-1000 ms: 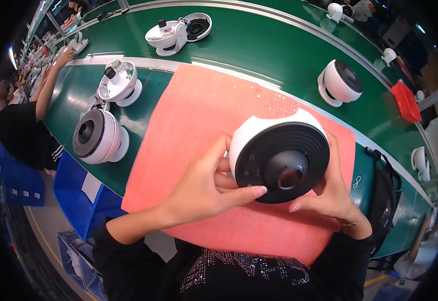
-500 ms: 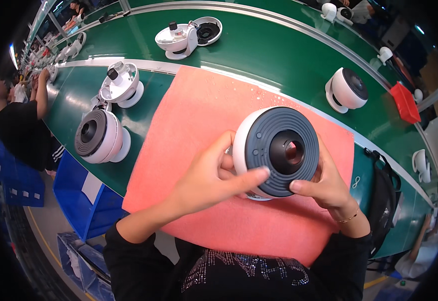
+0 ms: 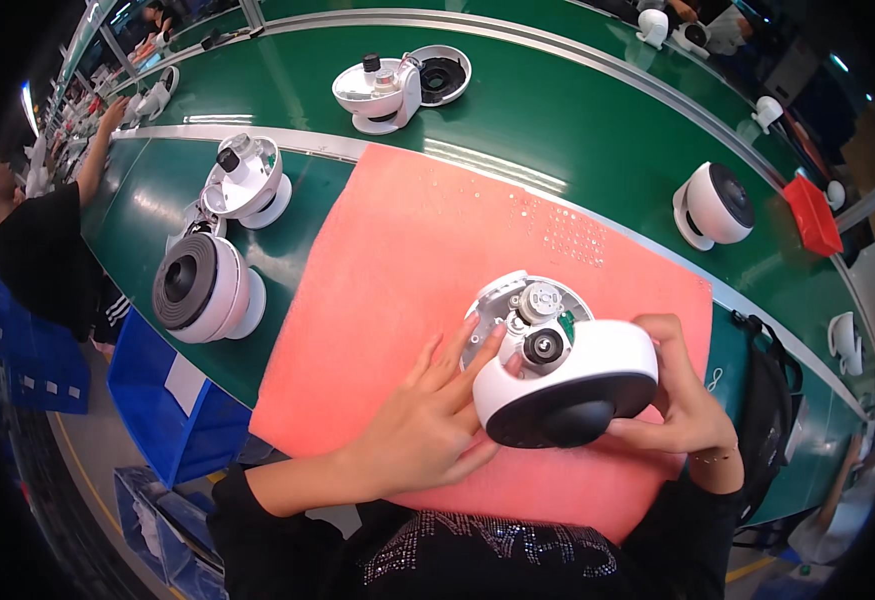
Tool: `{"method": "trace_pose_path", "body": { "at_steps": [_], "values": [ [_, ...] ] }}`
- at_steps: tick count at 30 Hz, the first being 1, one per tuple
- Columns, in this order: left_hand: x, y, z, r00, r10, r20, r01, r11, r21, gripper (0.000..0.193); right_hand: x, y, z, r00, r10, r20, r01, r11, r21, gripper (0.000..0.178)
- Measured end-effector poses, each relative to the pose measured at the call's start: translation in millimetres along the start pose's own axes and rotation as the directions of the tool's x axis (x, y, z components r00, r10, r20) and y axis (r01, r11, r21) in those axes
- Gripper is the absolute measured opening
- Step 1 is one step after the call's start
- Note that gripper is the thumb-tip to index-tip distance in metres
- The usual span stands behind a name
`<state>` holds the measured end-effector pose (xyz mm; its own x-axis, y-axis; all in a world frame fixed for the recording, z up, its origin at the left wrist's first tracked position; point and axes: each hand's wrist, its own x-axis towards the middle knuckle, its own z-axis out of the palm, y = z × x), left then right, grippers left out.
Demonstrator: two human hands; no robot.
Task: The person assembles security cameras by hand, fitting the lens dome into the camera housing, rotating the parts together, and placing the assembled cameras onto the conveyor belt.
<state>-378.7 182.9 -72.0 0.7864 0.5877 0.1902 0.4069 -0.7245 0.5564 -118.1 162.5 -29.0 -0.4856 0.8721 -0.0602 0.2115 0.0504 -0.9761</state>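
Observation:
In front of me is a round white device, opened into two halves. My right hand (image 3: 685, 405) is closed on the right edge of its front shell (image 3: 612, 355), white with a dark face turned toward me. Behind that lies the rear shell (image 3: 484, 303), tilted open. It shows a silver motor (image 3: 540, 301), a black round knob (image 3: 543, 346) and a bit of green circuit board. My left hand (image 3: 422, 425) has its fingers spread, their tips touching or close to the rear shell's left side. The front shell partly hides the rear one and its base.
A pink mat (image 3: 377, 300) lies under the device, with small clear dots (image 3: 572, 238) at its far edge. Similar white devices stand left (image 3: 237, 290), far (image 3: 372, 100) and right (image 3: 722, 205). A red bin (image 3: 810, 220), blue crates (image 3: 162, 400), a black bag (image 3: 765, 400) and a co-worker (image 3: 47, 250) are around.
The device was closed, its dark ringed face upward in both hands. Its front shell has come away toward me and tipped down, baring the inside. My left fingers have spread out.

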Motion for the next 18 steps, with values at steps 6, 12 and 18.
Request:
{"method": "trace_pose_path", "body": {
  "at_steps": [6, 12, 18],
  "values": [
    [1, -16, -23, 0.993, -0.067, -0.099, 0.044, 0.976, -0.212, 0.047, 12, -10, -3, 0.982, 0.18, -0.052, -0.168, 0.971, 0.172, 0.057],
    [13, -20, -31, 0.953, -0.198, -0.231, 0.145, 0.963, -0.228, 0.052, 31, -4, 3, 0.955, 0.296, -0.014, -0.282, 0.923, 0.262, 0.055],
    [23, -32, -45, 0.969, -0.217, -0.117, 0.208, 0.974, -0.088, 0.041, 49, 8, -8, 0.963, 0.199, -0.182, -0.194, 0.98, 0.042, 0.021]
  ]
}}
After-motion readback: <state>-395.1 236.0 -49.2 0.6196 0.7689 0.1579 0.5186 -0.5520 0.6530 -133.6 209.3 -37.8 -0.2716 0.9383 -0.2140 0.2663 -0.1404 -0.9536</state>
